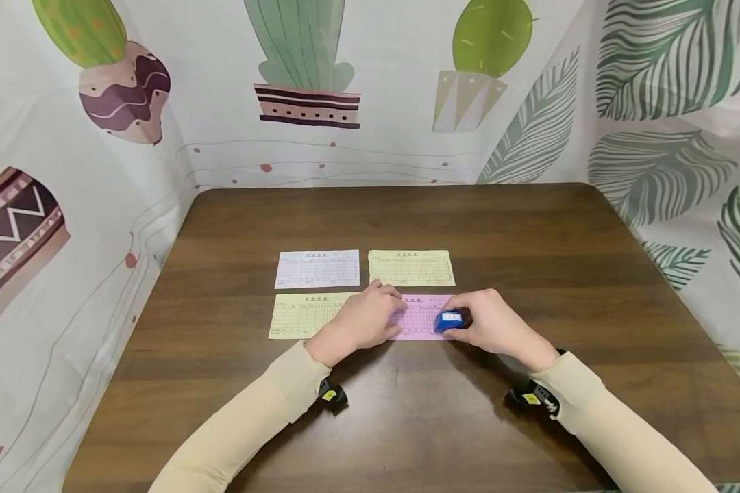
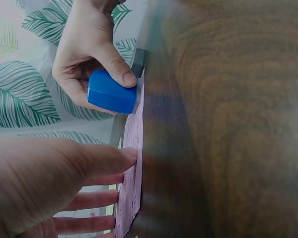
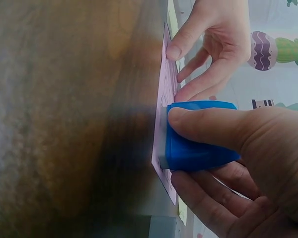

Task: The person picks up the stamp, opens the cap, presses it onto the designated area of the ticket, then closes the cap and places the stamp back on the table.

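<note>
My right hand (image 1: 498,324) grips a blue stamp (image 1: 449,321) between thumb and fingers. The stamp has a white label on top, and its grey base meets the pink printed form (image 1: 424,317) in the right wrist view. My left hand (image 1: 370,313) rests with extended fingers on the pink form's left part and covers it. Thumb and fingers (image 2: 124,157) of that hand touch the paper in the left wrist view. A yellow form (image 1: 302,316) lies to the left, its right end partly hidden by the left hand.
Behind these lie a white form (image 1: 317,268) and another yellow form (image 1: 412,268), side by side. All sit on a brown wooden table (image 1: 395,219). A patterned cloth (image 1: 401,150) with cacti and leaves hangs around the table's back and sides.
</note>
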`<state>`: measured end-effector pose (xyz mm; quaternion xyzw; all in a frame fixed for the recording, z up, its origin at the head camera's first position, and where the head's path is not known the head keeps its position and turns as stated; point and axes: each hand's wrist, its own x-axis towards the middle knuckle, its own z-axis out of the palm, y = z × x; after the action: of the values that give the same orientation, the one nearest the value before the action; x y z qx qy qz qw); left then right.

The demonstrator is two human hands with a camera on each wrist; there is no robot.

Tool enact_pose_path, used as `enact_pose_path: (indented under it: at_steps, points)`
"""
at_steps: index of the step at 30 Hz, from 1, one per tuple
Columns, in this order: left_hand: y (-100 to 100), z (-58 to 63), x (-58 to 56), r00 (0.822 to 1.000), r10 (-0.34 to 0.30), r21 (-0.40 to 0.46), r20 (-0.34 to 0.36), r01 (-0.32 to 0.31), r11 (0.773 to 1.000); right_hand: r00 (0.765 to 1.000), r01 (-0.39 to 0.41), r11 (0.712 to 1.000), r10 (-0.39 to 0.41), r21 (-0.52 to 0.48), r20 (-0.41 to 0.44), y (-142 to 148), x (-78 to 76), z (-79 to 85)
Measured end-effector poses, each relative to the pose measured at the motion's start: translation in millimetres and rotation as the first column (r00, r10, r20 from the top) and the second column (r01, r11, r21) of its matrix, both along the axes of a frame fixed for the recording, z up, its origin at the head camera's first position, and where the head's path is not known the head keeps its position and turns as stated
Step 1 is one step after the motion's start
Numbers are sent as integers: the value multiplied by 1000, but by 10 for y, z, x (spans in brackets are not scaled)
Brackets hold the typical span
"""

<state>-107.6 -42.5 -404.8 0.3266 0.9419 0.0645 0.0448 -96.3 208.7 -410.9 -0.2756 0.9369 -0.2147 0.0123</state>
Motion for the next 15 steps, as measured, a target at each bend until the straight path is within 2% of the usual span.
enact_pose_path:
  at_steps: [15]
  points:
    - [-4, -5, 3, 1000, 25, 8, 18, -25, 1000, 1000, 12, 999, -13, 51, 25, -14, -1, 18]
